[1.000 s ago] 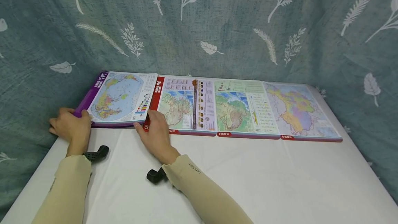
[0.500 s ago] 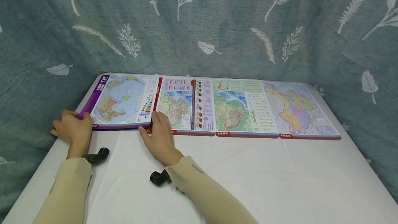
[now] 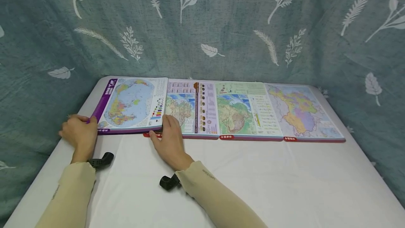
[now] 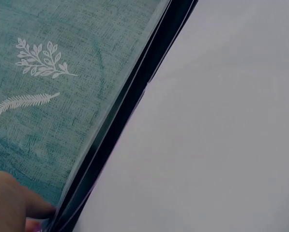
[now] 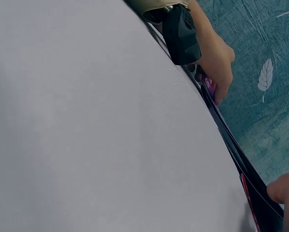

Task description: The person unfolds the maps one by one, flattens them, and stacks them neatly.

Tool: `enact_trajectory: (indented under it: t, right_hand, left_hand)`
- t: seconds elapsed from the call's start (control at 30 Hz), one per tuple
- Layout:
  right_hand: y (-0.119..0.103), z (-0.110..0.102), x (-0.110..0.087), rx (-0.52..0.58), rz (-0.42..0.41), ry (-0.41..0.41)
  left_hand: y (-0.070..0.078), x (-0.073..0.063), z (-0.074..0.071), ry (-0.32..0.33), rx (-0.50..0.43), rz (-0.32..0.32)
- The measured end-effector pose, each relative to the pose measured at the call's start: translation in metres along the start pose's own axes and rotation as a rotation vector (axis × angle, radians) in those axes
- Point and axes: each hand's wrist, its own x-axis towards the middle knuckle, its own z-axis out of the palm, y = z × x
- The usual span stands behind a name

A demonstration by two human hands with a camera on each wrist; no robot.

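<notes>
Leaf-print curtain [image 3: 234, 13] behind white table [image 3: 278, 182]; left hand [image 3: 79, 132], right hand [image 3: 170, 145]: fingers [image 3: 173, 122] gripping purple-edged map [image 3: 131, 103].

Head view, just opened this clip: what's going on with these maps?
A person's left hand grips the purple-edged map near its near left corner, while the right hand is at its near right corner. A row of three map panels stretches to the right on the white table, and the purple-edged map overlaps the row's left end.
</notes>
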Motion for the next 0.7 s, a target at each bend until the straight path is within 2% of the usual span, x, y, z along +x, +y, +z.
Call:
enact_trajectory:
  t: [0.23,0.43,0.7]
  right_hand:
    - [0.012,-0.010,-0.004,-0.044,-0.029,0.041]
    - [0.022,-0.017,-0.007,-0.058,-0.024,0.044]
    - [0.032,-0.026,-0.012,-0.039,-0.043,0.067]
  left_hand:
    - [0.005,-0.006,0.006,-0.013,-0.026,0.072]
    - [0.007,-0.011,0.010,-0.025,-0.074,0.105]
    - [0.012,-0.018,0.013,-0.052,-0.062,0.151]
